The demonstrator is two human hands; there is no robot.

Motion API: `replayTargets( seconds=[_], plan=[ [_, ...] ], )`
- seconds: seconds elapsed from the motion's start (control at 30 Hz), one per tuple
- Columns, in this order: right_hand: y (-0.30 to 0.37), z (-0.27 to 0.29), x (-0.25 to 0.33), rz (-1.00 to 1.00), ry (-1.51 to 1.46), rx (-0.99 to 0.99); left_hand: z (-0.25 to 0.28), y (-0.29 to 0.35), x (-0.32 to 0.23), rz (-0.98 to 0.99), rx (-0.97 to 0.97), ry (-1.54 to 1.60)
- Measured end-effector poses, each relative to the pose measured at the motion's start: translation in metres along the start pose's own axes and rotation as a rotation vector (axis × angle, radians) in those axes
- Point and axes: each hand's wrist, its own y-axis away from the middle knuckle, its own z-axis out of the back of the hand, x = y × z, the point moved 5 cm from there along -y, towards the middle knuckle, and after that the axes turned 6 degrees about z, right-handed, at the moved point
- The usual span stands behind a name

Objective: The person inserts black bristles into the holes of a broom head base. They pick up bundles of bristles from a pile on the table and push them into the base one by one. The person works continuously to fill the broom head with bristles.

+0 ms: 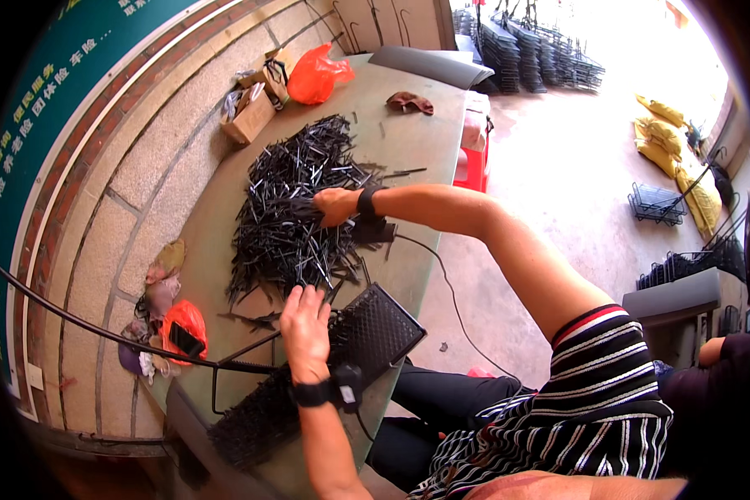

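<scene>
A large heap of thin black strips (pixel 287 242) lies loose on the table. My right hand (pixel 335 207) reaches into its right side, fingers closed around a bunch of the strips that sticks out to the left. At the heap's near edge is my left hand (pixel 306 329), its fingers stretched out over the strips, holding nothing that I can see. Just right of the left hand, a black tray with a patterned surface (pixel 383 321) lies at a slant. A dense mass of black strips (pixel 258 421) sits nearer me, partly hidden by my left forearm.
The table (pixel 375 158) borders a stone wall. Along that side are a cardboard box (pixel 248 117), a red plastic bag (pixel 317 75) and another red bag with a phone (pixel 187 333). A cable (pixel 450 283) hangs off the right edge. A person's arm (pixel 712 352) shows at far right.
</scene>
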Motion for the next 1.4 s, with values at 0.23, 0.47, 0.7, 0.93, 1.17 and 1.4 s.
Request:
replayTargets(
  seconds=[0.23,0.47,0.7,0.93,1.17,1.4],
  plan=[
    [0.014,0.004,0.064,0.211,0.175,-0.312,-0.013,-0.105,-0.005,0.253,-0.155,0.147],
    [0.016,-0.027,0.102,0.470,0.599,-0.657,-0.009,-0.149,-0.014,0.118,0.062,0.459],
    [0.016,-0.038,0.107,0.619,0.816,-0.674,-0.003,-0.142,-0.012,0.089,0.076,0.538],
    [0.011,-0.033,0.113,0.696,0.802,-0.675,0.016,-0.153,-0.019,0.184,-0.014,0.605],
    [0.016,-0.023,0.113,0.588,0.560,-0.739,0.067,-0.175,-0.020,0.032,-0.123,0.573],
    [0.003,-0.037,0.100,0.473,0.329,-0.536,0.066,-0.167,-0.013,-0.025,-0.352,0.679]
  ],
)
